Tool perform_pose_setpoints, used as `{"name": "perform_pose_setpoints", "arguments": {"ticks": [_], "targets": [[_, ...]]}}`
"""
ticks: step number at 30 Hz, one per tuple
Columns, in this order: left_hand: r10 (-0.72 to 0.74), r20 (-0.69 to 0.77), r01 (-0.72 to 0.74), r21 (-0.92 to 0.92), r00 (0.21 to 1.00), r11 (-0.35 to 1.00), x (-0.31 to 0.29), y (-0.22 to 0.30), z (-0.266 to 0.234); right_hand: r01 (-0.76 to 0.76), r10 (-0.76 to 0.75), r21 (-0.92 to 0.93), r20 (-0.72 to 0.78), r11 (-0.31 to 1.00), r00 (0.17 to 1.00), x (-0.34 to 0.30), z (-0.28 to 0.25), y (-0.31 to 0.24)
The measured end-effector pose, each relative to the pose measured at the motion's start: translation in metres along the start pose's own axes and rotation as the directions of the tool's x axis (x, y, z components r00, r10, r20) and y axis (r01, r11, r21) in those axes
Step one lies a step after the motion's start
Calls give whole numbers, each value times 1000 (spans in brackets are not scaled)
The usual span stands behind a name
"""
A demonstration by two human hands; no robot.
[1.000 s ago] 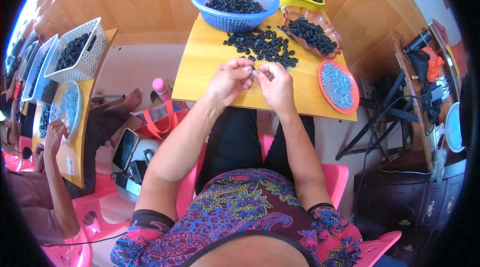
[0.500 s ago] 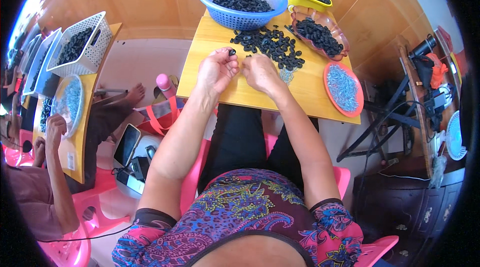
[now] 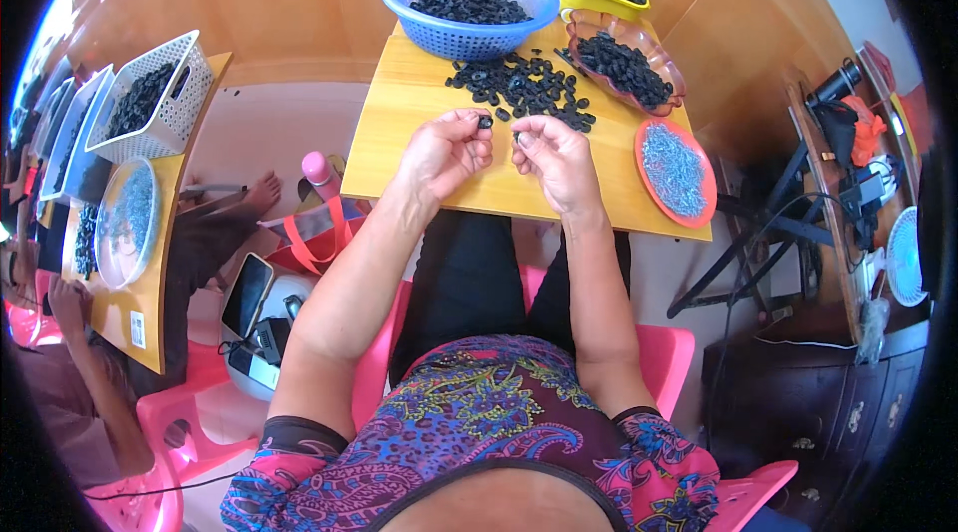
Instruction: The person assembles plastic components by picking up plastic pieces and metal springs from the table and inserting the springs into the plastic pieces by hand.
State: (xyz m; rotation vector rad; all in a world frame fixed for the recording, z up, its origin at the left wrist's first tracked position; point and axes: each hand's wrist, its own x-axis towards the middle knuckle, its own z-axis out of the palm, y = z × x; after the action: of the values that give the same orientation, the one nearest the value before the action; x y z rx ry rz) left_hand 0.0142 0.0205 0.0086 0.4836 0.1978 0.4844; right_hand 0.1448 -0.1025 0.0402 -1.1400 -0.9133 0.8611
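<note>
My left hand [image 3: 451, 155] pinches a small round black part [image 3: 485, 121] between thumb and fingertips, above the near half of the yellow wooden table [image 3: 394, 133]. Just to its right, my right hand [image 3: 556, 158] has thumb and forefinger pressed together. Something tiny and dark shows at those fingertips, too small to name. The two hands are a short gap apart. Beyond them lies a loose heap of small black parts [image 3: 519, 83], some ring-shaped. To the right, an orange-red plate [image 3: 644, 195] holds many thin silvery metal pieces [image 3: 674, 168], perhaps screws or pins.
At the table's back stand a blue colander [image 3: 469, 38], a yellow basket [image 3: 604, 1] and a reddish translucent bowl [image 3: 659, 53], all with black parts. Leftward, another person's hand [image 3: 70, 304] is beside a second table [image 3: 150, 327]. A folding metal frame [image 3: 743, 263] stands right.
My right hand has drawn back from the heap and turned, fingertips now pinched facing my left hand. My left hand still holds the black part. The view has shifted slightly.
</note>
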Motion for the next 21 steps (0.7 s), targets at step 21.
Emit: {"name": "perform_pose_setpoints", "arguments": {"ticks": [21], "targets": [[43, -17, -40, 160, 999, 986, -10, -17, 25, -24, 9, -94, -151, 995, 988, -11, 8, -7]]}}
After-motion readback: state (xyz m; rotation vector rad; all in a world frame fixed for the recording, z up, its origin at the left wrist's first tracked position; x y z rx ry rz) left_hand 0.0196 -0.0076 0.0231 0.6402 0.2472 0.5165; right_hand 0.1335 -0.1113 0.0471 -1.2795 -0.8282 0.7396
